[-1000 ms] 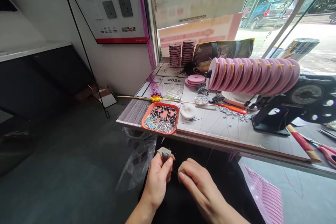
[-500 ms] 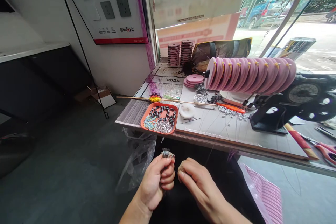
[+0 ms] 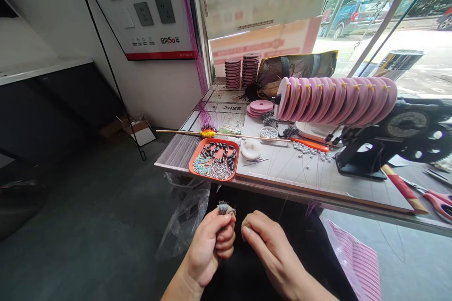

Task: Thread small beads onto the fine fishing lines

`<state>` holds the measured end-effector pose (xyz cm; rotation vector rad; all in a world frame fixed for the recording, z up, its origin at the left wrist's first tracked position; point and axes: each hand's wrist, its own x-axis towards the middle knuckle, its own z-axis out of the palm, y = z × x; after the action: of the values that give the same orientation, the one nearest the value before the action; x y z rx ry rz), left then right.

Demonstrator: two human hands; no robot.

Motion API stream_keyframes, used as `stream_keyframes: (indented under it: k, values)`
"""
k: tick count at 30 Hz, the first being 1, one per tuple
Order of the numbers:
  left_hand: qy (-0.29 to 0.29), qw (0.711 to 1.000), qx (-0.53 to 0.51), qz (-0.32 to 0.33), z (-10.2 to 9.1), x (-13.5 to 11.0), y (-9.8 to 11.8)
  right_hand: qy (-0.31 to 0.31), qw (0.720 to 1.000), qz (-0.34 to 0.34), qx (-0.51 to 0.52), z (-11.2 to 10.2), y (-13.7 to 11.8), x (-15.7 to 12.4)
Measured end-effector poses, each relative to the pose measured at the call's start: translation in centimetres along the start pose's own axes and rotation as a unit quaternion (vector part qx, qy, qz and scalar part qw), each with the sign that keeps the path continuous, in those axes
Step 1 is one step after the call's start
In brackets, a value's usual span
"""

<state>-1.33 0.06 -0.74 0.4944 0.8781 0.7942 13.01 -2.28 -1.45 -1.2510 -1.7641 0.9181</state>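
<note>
Turned since 1.0 s ago, the left hand (image 3: pixel 210 247) has its grip clamped on a bristly grey bundle (image 3: pixel 223 207) over the dark lap (image 3: pixel 239 275). Just beside, the right hand's (image 3: pixel 273 247) thumb and fingers are together, contents unclear. Beyond, 1 orange tray (image 3: pixel 219 153) rests on the counter (image 3: pixel 282 176).

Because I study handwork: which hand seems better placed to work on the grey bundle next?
Probably the right hand: it is close beside the grey bundle, which the left hand grips.
</note>
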Motion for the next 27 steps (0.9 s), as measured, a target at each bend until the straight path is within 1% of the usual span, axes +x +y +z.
stream_keyframes:
  k: [4, 7, 10, 14, 18, 20, 24, 25, 27]
  values:
    - [0.041, 0.994, 0.092, 0.050, 0.4, -0.4, 0.0, 0.046, 0.999, 0.022, -0.017, -0.2, 0.3, 0.0]
    - [0.068, 0.983, 0.142, 0.097, 0.7, -0.6, 0.0, 0.058, 0.998, 0.018, -0.029, -0.2, 0.4, 0.1]
    - [0.078, 0.975, 0.166, 0.124, 1.0, -0.7, 0.1, 0.063, 0.997, 0.008, -0.035, -0.2, 0.3, 0.1]
    - [0.092, 0.974, 0.155, 0.134, 1.2, -0.8, 0.3, 0.070, 0.997, 0.002, -0.034, -0.3, 0.3, 0.1]
    - [0.097, 0.973, 0.165, 0.132, 1.2, -0.7, 0.4, 0.073, 0.997, -0.008, 0.031, -0.4, 0.5, 0.1]
    - [0.093, 0.974, 0.169, 0.116, 1.1, -0.6, 0.3, 0.073, 0.996, -0.013, 0.059, -0.5, 0.4, 0.1]
    - [0.069, 0.980, 0.172, 0.071, 0.9, -0.6, 0.0, 0.038, 0.997, -0.014, 0.068, -0.6, -0.1, 0.3]
    - [0.064, 0.979, 0.181, 0.073, 0.7, -0.6, -0.1, 0.026, 0.998, -0.005, 0.060, -0.7, -0.3, 0.4]
    - [0.069, 0.965, 0.226, 0.113, 0.5, -0.7, -0.2, -0.004, 0.999, 0.010, 0.034, -0.7, -0.4, 0.5]
